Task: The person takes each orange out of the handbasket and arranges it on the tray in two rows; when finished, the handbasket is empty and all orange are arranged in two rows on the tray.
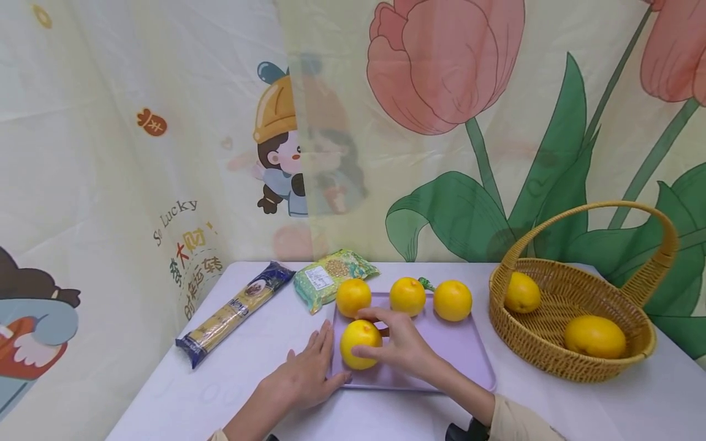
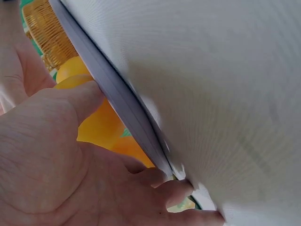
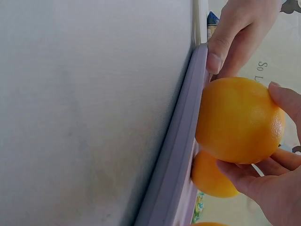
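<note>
My right hand [image 1: 408, 343] holds an orange [image 1: 358, 346] over the front left part of a lilac tray [image 1: 460, 355], with the thumb and fingers on either side of the fruit. In the right wrist view that orange [image 3: 240, 120] sits close to the tray rim. My left hand [image 1: 306, 373] rests at the tray's left edge, fingers extended along the side and thumb at the front corner. Behind the held fruit, three more oranges stand along the tray's back: one at left [image 1: 353, 297], one in the middle [image 1: 407, 296] and one at right [image 1: 453, 300].
A wicker basket [image 1: 573, 367] with a tall handle stands right of the tray, holding two yellow-orange fruits [image 1: 594, 337]. Left of the tray lies a long pasta packet [image 1: 234, 313]. A green and yellow packet [image 1: 331, 275] lies behind the tray's left corner. A printed curtain hangs behind the table.
</note>
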`<state>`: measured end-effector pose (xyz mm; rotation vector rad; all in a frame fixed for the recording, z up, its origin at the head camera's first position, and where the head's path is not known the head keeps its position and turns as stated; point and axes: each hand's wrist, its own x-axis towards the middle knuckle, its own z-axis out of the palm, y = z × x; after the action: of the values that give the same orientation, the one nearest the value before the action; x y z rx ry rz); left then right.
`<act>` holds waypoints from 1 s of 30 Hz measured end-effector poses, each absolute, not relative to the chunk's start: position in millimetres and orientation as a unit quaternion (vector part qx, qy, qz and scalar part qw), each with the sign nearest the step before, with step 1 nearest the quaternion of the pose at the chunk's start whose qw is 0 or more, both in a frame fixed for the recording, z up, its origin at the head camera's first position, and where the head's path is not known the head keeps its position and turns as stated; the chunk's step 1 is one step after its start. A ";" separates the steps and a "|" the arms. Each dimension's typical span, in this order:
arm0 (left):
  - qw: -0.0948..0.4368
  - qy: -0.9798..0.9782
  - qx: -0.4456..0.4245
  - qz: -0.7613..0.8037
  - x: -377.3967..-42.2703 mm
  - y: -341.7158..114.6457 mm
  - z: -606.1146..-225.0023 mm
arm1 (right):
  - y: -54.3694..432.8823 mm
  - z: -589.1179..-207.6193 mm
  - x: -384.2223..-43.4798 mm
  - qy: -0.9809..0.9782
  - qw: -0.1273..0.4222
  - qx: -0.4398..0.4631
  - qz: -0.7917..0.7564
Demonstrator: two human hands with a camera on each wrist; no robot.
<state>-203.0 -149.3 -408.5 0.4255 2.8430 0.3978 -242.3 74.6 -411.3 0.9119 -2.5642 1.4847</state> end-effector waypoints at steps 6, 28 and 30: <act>0.125 0.972 0.138 0.140 -204.4 -150.1 -409.0 | 70.0 -412.5 -242.7 -0.828 0.021 0.293 0.477; 0.125 0.971 0.139 0.151 -202.3 -150.5 -407.0 | 74.1 -406.5 -244.6 -0.833 -0.019 0.326 0.447; 0.126 0.971 0.138 0.148 -202.4 -150.6 -406.9 | 73.6 -407.0 -244.8 -0.833 -0.019 0.330 0.444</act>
<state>-202.4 -150.6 -406.9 0.4015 2.8278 0.4319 -244.8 73.6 -407.0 1.0479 -2.6485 1.4127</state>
